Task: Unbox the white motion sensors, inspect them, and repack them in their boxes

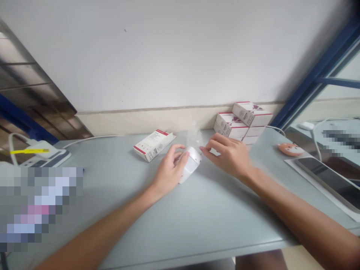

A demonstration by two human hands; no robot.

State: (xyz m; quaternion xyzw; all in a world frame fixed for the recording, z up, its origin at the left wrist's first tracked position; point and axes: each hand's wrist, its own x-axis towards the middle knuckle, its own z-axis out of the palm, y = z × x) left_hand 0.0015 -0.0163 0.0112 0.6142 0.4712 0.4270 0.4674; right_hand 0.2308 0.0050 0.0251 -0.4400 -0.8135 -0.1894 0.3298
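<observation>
Grey table [168,234] is spanning the foreground, both forearms are crossing its near edge. Right side: dark slab [329,182] is lying on a white sheet [291,165], well apart from the hands. Left hand [168,168] is gripping the white device [192,165], thumb lying along its face, fingers curling round the left side. Device is sitting tilted mid-table, between the hands. Right hand [229,154] is hanging just beside it, thumb and forefinger forming a narrow gap; can't tell if they're pinching anything, too blurred. Orange thing [290,149] with a white patch is resting just beyond the slab. Clear plastic [194,134] is showing faintly behind the device; its edges are blurring. Red-and-white box [154,145] is lying beyond the left hand, apart from it. Power strip [60,157] is sitting far left, white cable [90,138] is running along the table's back. More boxes [230,127] are standing stacked behind the right hand, near the wall [168,56].
</observation>
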